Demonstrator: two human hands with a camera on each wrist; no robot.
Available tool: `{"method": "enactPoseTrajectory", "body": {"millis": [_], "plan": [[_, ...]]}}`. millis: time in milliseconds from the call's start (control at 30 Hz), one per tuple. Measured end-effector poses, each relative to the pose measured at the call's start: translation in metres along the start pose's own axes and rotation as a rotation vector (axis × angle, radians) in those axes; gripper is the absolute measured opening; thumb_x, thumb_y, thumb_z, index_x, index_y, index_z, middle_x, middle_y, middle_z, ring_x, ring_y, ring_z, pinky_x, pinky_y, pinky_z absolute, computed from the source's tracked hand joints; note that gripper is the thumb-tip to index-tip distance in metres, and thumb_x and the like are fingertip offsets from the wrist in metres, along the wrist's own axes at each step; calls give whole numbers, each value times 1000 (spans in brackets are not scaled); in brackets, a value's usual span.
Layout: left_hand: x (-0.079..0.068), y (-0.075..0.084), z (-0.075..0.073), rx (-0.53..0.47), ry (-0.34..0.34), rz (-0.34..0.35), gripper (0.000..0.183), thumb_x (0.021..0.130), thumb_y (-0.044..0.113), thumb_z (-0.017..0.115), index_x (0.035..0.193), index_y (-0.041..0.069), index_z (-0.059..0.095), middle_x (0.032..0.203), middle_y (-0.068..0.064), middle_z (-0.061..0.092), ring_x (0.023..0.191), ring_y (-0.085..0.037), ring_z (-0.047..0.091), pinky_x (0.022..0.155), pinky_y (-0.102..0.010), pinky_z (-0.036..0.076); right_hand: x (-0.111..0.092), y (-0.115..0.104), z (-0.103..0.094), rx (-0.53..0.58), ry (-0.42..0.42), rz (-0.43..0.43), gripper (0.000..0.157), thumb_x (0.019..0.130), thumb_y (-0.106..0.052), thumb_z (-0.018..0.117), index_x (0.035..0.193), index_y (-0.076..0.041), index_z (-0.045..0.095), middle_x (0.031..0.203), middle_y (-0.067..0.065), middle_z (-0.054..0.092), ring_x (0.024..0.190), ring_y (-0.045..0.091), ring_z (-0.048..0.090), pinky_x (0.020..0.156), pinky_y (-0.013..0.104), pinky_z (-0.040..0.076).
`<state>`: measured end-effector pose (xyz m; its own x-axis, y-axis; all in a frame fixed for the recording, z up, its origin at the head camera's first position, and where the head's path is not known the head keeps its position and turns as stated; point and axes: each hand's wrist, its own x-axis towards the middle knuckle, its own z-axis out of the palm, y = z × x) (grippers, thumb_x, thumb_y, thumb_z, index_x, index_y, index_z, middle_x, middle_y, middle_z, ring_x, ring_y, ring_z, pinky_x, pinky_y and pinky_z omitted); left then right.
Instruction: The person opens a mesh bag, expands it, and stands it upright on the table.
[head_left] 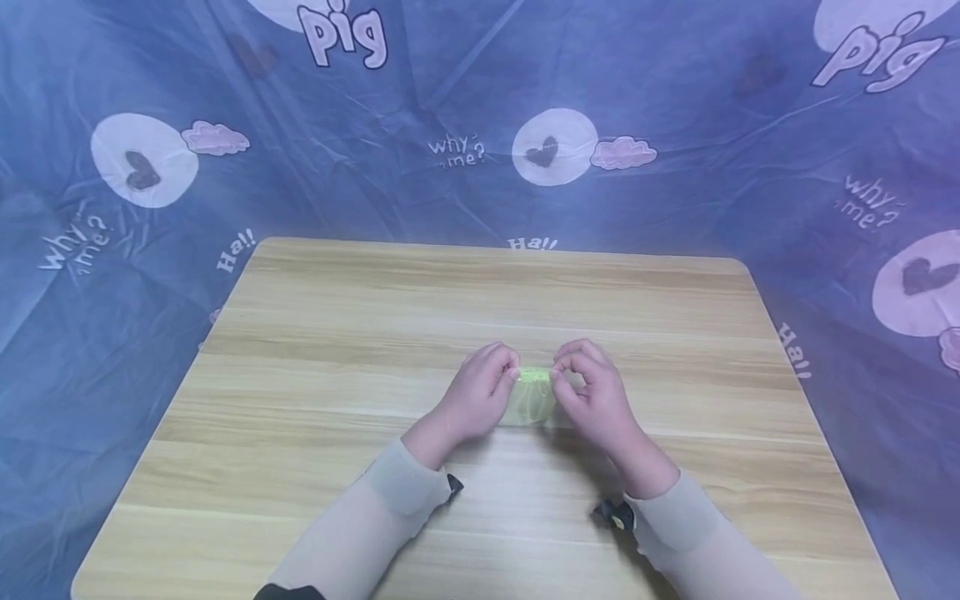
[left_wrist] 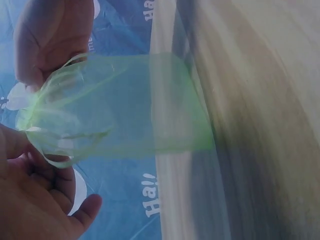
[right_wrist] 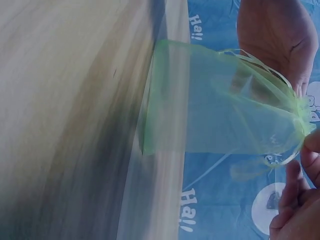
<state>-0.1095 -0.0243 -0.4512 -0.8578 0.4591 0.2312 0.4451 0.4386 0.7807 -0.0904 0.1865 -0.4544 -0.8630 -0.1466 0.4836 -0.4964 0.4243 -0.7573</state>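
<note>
A sheer light-green organza drawstring bag point(head_left: 534, 404) hangs upright over the middle of the table point(head_left: 300, 400), its top edge gathered. My left hand point(head_left: 480, 389) pinches one side of the gathered mouth between thumb and fingers. On the opposite side, my right hand point(head_left: 597, 393) pinches the same mouth, thumb against index finger. In the left wrist view the bag point(left_wrist: 120, 105) looks flat and see-through, with ribbon loops near its neck. The right wrist view shows the bag's lower edge close to the tabletop point(right_wrist: 75, 100).
A blue cloth backdrop point(head_left: 390, 192) with printed words and hearts hangs behind and beside the table. Dark wrist-worn pieces show under both sleeves, the right one point(head_left: 613, 514) low over the wood.
</note>
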Motion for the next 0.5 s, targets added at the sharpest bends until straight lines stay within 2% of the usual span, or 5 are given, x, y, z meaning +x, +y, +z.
{"method": "enactPoseTrajectory", "body": {"millis": [100,200,333,433,500], "plan": [[0,1,-1,-21,-17,-17,8,106,8,52,102,6,58,98,-4,58,95,-21,56,93,-43,50,0,0,-2,-5,-23,-1,18,85,11,69,84,-7,66,97,7,70,101,25,63,98,41,47],[0,2,-2,-60,-18,-31,8,107,7,52,102,5,58,100,-5,59,96,-21,57,93,-43,52,0,0,-5,19,-49,-41,20,84,10,72,98,-5,70,104,6,72,103,25,64,99,33,46],[1,4,-3,-94,-19,-36,8,107,6,52,100,7,57,100,-4,59,95,-21,57,92,-42,52,3,-2,-7,36,-84,-197,37,80,4,77,115,-1,69,112,12,72,106,31,64,101,31,46],[2,4,-3,-93,-16,-18,9,106,7,53,98,8,56,99,-4,59,94,-20,57,90,-40,52,6,-4,-6,-10,-115,-304,36,79,1,80,113,-2,69,111,13,72,105,33,65,102,32,47],[2,4,-3,-90,-15,-2,9,106,7,53,97,8,56,99,-4,59,94,-20,57,90,-40,51,6,-6,-6,-59,-137,-334,33,79,-1,81,109,-3,70,109,11,72,102,32,66,98,36,50]]}}
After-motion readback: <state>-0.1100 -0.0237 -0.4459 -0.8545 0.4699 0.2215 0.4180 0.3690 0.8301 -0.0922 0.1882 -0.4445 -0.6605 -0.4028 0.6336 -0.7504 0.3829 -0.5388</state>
